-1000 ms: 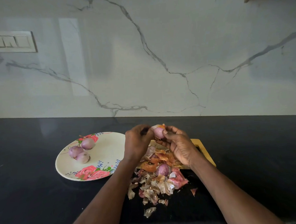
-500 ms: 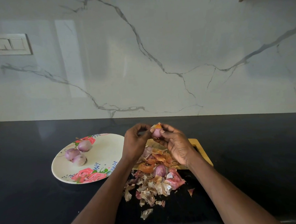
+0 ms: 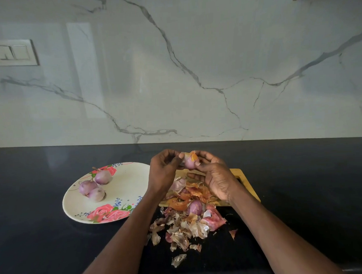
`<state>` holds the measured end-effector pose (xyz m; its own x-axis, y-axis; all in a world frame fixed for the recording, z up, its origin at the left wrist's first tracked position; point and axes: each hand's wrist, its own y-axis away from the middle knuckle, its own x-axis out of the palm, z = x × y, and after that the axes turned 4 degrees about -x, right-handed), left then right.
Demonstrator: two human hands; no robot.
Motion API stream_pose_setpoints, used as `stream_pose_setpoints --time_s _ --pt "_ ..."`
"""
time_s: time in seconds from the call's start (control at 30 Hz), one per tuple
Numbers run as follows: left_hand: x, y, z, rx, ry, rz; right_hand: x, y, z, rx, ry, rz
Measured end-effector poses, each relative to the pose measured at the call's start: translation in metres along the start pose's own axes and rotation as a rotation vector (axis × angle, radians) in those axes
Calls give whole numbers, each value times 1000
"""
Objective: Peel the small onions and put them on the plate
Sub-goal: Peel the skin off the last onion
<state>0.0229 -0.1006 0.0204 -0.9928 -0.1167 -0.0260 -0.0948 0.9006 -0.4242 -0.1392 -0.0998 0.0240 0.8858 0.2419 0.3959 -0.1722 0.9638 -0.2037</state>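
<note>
Head view, left to right: floral plate (image 3: 126, 188) on the black tabletop (image 3: 34, 238) carries three peeled onions (image 3: 94, 186). Left hand (image 3: 164, 172) and right hand (image 3: 216, 177) both pinch one small onion (image 3: 189, 162) above the peel pile (image 3: 188, 216), where another onion (image 3: 195, 207) lies.

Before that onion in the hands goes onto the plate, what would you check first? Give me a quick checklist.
1. Onion held firmly by both the left hand and the right hand: ok.
2. Onion fully peeled: not ok, an orange skin flap clings on top.
3. Room on the plate: ok, three peeled onions sit at its left.
4. Root end trimmed: cannot tell.
5. Other onions left: not ok, one lies among the peels.
</note>
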Motion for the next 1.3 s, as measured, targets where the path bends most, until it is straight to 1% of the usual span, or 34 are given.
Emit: stream_pose_setpoints --time_s 0.2,0.4,0.6,0.77,0.9,0.97,1.07,1.13,1.3 --pt "0 -2 -1 -44 58 -63 0 -1 0 -18 -18 5" --pt "1 -1 -1 -52 75 -70 -2 -2 -3 -38 22 -22" --pt "-1 -2 -1 -107 149 -73 -4 -5 -5 -44 16 -59" --pt "2 -2 -1 -71 1 -20 -6 -6 -7 -70 100 -98" --pt "4 0 -2 -78 5 -11 -6 -6 -8 -86 134 -119" --pt "3 0 -1 -48 3 26 -6 -5 -8 -93 147 -119" --pt "2 -1 4 -10 -75 65 -6 -5 -9 -92 185 -112" --pt "2 -3 7 0 -100 56 -6 -5 -10 -89 196 -110" --pt "4 -2 4 -37 -71 7 -3 -6 -9 -71 174 -75"
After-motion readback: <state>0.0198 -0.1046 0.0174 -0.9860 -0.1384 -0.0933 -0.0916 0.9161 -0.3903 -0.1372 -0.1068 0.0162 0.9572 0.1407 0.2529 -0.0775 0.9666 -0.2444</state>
